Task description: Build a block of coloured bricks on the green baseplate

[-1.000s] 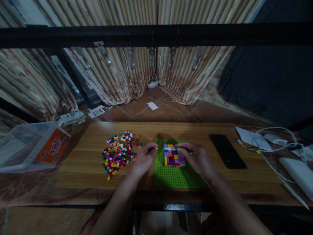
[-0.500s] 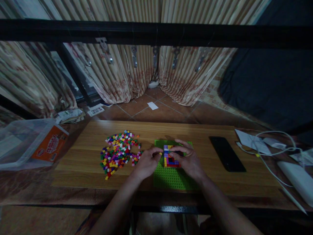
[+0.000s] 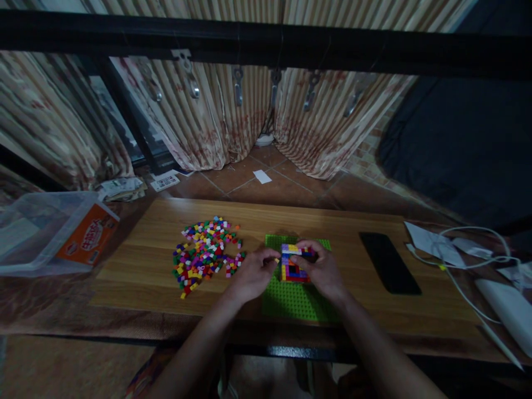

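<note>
A green studded baseplate (image 3: 291,302) lies on the wooden table (image 3: 137,266) in front of me. A small block of many-coloured bricks (image 3: 291,266) is built on its far half. My right hand (image 3: 322,271) rests on the right side of that block, fingers curled over its top edge. My left hand (image 3: 253,271) sits at the plate's left edge, thumb and forefinger pinched on a small yellow brick (image 3: 276,260) beside the block. A loose heap of coloured bricks (image 3: 203,252) lies to the left of my left hand.
A black phone (image 3: 388,261) lies right of the plate. White cables and papers (image 3: 453,246) and a white device (image 3: 505,307) sit at the far right. A clear plastic box with an orange pack (image 3: 54,235) stands at the left. A black bar crosses overhead.
My right hand has slid left over the brick block, covering more of it. My left hand has moved closer to the block with the yellow brick. The camera has tilted slightly.
</note>
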The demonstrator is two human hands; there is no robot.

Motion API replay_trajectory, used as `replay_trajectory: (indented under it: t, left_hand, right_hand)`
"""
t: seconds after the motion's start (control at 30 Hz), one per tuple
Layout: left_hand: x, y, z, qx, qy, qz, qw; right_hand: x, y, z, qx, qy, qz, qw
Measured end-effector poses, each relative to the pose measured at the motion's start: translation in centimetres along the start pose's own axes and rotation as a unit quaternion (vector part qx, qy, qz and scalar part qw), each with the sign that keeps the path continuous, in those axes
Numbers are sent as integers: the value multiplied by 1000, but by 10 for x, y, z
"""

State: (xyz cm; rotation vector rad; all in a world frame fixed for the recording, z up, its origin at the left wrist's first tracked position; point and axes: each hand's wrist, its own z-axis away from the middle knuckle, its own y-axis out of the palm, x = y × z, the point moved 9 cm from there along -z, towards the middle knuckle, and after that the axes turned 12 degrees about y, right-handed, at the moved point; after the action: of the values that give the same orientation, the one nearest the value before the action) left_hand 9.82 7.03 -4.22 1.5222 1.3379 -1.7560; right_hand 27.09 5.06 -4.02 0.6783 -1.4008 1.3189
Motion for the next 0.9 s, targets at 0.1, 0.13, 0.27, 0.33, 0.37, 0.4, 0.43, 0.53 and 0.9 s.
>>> replay_trajectory:
  t: [0.1,0.13,0.27,0.33,0.37,0.4,0.43,0.53,0.9]
  left_hand:
    - [0,1,0,3,4,-11,1000]
    - [-1,1,0,3,5,-11,1000]
    - [-3,1,-1,-6,5,-5,1000]
    - [-4,2,-1,-9,2,-2,1000]
    - [-4,2,-1,-9,2,-2,1000]
    - [-4,2,-1,-11,2,-2,1000]
    - [-4,1,-1,-13,4,-2,1000]
    - [-2,1,-1,-14,11,-5,1000]
    - [-7,-8,-1,-41,22,18,999]
  right_hand:
    - [-3,1,-2,10,29,-2,1000]
    - [-3,2,-2,13,35,-6,999]
    - [1,3,-3,16,36,-10,999]
    - [3,4,-4,19,35,-6,999]
    - [3,5,-5,20,35,-6,999]
    - [4,5,-5,21,33,-7,999]
    - [3,6,-5,20,32,-9,999]
    - [0,6,-5,11,31,-14,999]
    - [-7,-9,-11,-7,39,-41,998]
